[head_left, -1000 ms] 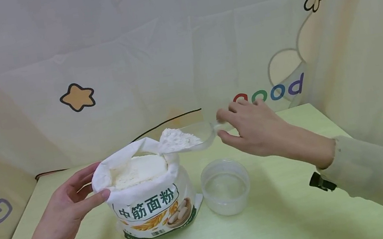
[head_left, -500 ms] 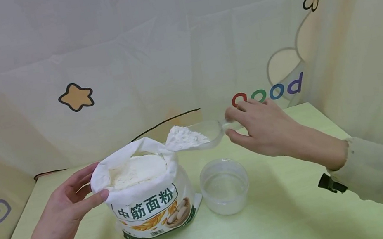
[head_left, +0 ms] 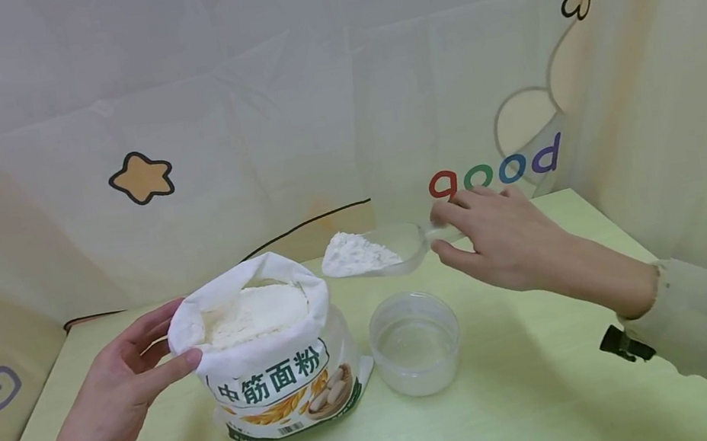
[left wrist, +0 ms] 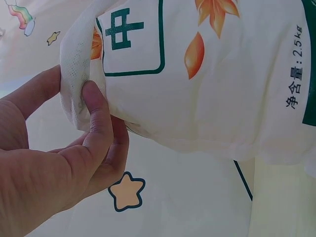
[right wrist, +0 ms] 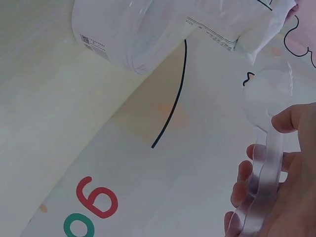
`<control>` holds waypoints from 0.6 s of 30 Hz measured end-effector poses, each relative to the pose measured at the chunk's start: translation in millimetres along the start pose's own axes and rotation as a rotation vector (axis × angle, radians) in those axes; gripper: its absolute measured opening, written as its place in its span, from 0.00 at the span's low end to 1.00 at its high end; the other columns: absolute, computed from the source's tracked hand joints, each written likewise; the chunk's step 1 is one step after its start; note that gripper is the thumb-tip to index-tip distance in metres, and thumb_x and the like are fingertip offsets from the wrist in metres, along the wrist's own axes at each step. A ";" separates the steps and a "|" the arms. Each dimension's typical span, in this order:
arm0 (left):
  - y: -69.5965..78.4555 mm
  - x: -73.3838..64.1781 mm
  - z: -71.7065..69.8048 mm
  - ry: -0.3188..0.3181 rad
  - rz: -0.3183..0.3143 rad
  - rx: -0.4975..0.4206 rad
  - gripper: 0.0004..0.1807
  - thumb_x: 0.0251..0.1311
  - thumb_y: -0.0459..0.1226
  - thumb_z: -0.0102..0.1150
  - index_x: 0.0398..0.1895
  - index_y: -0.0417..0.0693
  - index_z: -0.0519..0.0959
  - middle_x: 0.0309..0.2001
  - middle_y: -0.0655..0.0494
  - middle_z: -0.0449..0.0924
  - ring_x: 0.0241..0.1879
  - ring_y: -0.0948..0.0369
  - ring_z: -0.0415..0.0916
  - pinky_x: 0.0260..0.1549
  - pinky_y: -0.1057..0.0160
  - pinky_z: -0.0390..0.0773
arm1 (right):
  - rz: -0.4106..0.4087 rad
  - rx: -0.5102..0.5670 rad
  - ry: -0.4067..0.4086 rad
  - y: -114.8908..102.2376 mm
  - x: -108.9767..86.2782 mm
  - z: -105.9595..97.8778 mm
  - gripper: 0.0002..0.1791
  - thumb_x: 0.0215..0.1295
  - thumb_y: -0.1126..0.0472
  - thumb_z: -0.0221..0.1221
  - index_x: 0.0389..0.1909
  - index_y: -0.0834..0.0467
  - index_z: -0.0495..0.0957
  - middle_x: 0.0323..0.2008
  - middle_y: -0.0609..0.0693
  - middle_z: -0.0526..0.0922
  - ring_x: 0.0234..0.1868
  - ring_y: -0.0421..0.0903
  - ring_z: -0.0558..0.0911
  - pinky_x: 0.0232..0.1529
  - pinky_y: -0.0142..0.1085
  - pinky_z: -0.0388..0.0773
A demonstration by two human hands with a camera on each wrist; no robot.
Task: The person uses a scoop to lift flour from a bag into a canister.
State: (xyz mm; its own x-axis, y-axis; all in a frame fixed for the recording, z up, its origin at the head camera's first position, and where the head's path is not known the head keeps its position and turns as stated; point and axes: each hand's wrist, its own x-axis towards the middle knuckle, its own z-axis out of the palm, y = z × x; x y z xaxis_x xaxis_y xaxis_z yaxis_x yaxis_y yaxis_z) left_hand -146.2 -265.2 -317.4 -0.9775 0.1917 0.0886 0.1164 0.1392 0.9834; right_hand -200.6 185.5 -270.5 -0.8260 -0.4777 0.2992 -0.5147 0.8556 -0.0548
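A white flour bag (head_left: pixel 274 379) with green lettering stands on the table, its top rolled down and flour (head_left: pixel 257 314) showing inside. My left hand (head_left: pixel 126 384) grips the rolled rim at the bag's left side; in the left wrist view its fingers (left wrist: pixel 101 123) pinch the folded edge. With my right hand (head_left: pixel 502 239) I hold a clear plastic scoop (head_left: pixel 409 242) by its handle, level and heaped with white flour (head_left: pixel 355 255). The scoop hangs above and behind a clear round tub (head_left: pixel 416 345), right of the bag's opening. In the right wrist view, fingers wrap the ridged handle (right wrist: pixel 259 182).
The pale green table (head_left: pixel 483 423) runs up to a printed curtain (head_left: pixel 307 104) at the back and sides. The tub stands close beside the bag's lower right corner. A black clip (head_left: pixel 626 344) is at my right sleeve.
My right hand has moved right with the loaded scoop, away from the bag's rim, so a gap now shows between them. My left hand stays on the bag.
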 end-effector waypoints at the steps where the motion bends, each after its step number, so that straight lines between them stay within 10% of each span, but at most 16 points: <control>1: -0.1 -0.1 0.0 0.000 0.000 -0.002 0.34 0.67 0.26 0.64 0.75 0.42 0.65 0.65 0.53 0.69 0.57 0.61 0.76 0.51 0.69 0.79 | 0.001 -0.004 0.001 0.6 -0.7 0.1 0.19 0.74 0.48 0.53 0.55 0.54 0.80 0.47 0.52 0.83 0.48 0.53 0.78 0.44 0.53 0.70; 18: -0.9 -0.1 -0.3 -0.010 0.008 -0.018 0.34 0.67 0.25 0.64 0.75 0.43 0.65 0.65 0.54 0.70 0.57 0.61 0.77 0.52 0.69 0.78 | 0.029 0.001 -0.021 8.7 -10.6 3.4 0.18 0.73 0.48 0.54 0.55 0.54 0.81 0.42 0.51 0.81 0.46 0.52 0.78 0.40 0.52 0.70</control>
State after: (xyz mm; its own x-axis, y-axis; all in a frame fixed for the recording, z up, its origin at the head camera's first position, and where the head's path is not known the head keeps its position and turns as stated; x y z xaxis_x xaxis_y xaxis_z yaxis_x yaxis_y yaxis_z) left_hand -146.4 -265.6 -318.2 -0.9748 0.2019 0.0946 0.1206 0.1207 0.9853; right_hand -197.1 197.3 -277.5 -0.8450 -0.4572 0.2772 -0.4911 0.8687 -0.0643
